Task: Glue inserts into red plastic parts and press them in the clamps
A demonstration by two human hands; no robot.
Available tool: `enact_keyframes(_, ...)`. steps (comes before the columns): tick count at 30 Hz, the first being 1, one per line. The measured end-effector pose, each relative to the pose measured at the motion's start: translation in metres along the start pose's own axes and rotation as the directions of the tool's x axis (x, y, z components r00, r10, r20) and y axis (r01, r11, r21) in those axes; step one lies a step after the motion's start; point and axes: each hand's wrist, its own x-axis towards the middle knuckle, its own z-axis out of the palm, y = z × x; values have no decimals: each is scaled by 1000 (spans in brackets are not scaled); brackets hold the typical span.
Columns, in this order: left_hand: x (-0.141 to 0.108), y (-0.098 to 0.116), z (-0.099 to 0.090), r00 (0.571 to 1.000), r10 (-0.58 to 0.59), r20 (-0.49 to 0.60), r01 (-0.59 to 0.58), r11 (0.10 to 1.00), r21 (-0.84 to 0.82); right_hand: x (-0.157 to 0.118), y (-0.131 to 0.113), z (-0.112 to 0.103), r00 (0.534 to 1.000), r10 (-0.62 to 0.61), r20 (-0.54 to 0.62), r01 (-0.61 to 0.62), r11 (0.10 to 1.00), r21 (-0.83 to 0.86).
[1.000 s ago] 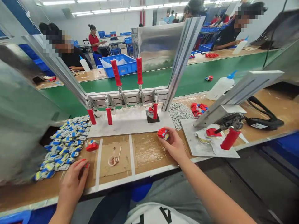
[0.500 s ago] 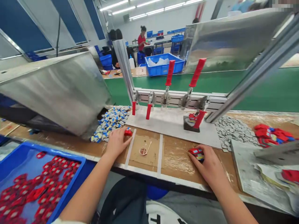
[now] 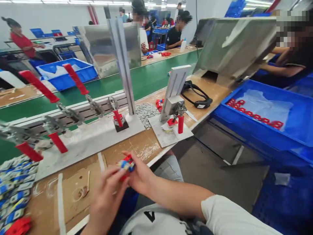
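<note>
In front of my body, both hands meet around a small red-and-blue piece (image 3: 127, 164) with yellow and white patches. My right hand (image 3: 143, 176) grips it from the right, with the thumb and fingers closed on it. From the left, the fingers of my left hand (image 3: 109, 187), smeared by motion, close on the same piece. Some red shows lower down between the palms, partly hidden by the fingers. Beneath them is the brown bench top (image 3: 116, 150). A small round cup (image 3: 77, 194) with a thin stick (image 3: 88, 182) sits left of my left hand.
Toggle clamps with red handles (image 3: 57, 142) line a white board (image 3: 80, 143). A black block (image 3: 121, 126) stands under one. Right of it are grey pieces (image 3: 146, 112), a clamp stand (image 3: 168, 94), black glasses (image 3: 197, 94) and a blue crate (image 3: 269, 107). Blue-and-grey pieces (image 3: 17, 189) lie left.
The view has swung to the right. My hands, formerly apart over the bench, have come together on the red-and-blue piece. A red piece now lies on the pile at left.
</note>
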Motion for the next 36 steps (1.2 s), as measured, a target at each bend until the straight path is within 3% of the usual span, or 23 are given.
enact_keyframes(2, 14, 24, 35, 982, 158, 108, -151, 986, -72, -14, -7, -7, 995, -58, -85, 65, 994, 83)
enact_keyframes(4, 32, 37, 57, 939, 262, 221, -236, 962, -135, -36, -29, -21, 950, -210, -231, 225, 974, 38)
enact_keyframes(5, 43, 41, 65, 921, 290, 262, -250, 952, -174, -49, -45, -29, 903, -308, -300, 314, 949, -28)
enact_keyframes(7, 70, 48, 84, 915, 274, 296, -205, 948, -243, -76, -84, -46, 757, -540, -368, 494, 842, -218)
enact_keyframes(9, 101, 54, 112, 933, 181, 312, -96, 958, -271, -98, -127, -59, 585, -750, -308, 620, 658, -427)
enact_keyframes(10, 118, 58, 131, 933, 125, 336, -32, 963, -268, -106, -147, -64, 538, -808, -240, 631, 575, -521)
enact_keyframes(11, 134, 61, 151, 922, 84, 379, 13, 969, -247, -112, -167, -67, 548, -821, -163, 602, 522, -604)
enact_keyframes(12, 149, 63, 171, 907, 51, 418, 47, 974, -221, -116, -184, -68, 604, -792, -89, 548, 494, -675)
enact_keyframes(15, 181, 67, 222, 856, -39, 515, 115, 987, -115, -123, -225, -64, 830, -557, 37, 383, 521, -763)
enact_keyframes(17, 190, 68, 239, 830, -81, 553, 142, 987, -70, -132, -245, -53, 921, -383, 74, 306, 591, -746)
enact_keyframes(19, 191, 69, 244, 823, -103, 558, 153, 987, -43, -147, -265, -36, 968, -226, 109, 234, 656, -718)
enact_keyframes(21, 189, 70, 239, 837, -115, 534, 133, 991, 5, -163, -286, -14, 981, -112, 156, 190, 675, -713)
enact_keyframes(23, 188, 72, 231, 851, -118, 512, 87, 993, 84, -175, -305, 8, 978, -74, 197, 197, 658, -726)
enact_keyframes(26, 188, 70, 211, 853, -104, 512, 12, 984, 180, -184, -321, 30, 970, -106, 219, 238, 602, -763)
enact_keyframes(28, 185, 63, 193, 856, -107, 506, 5, 980, 199, -186, -322, 32, 955, -198, 222, 295, 540, -788)
enact_keyframes(32, 178, 41, 152, 900, -219, 378, 208, 976, 72, -183, -318, 16, 860, -472, 192, 406, 409, -817)
enact_keyframes(34, 187, 30, 144, 891, -309, 333, 364, 925, -114, -175, -317, 4, 899, -414, 143, 331, 430, -840)
enact_keyframes(36, 209, 22, 152, 811, -438, 387, 576, 715, -397, -164, -312, -11, 963, -246, 108, 214, 464, -859)
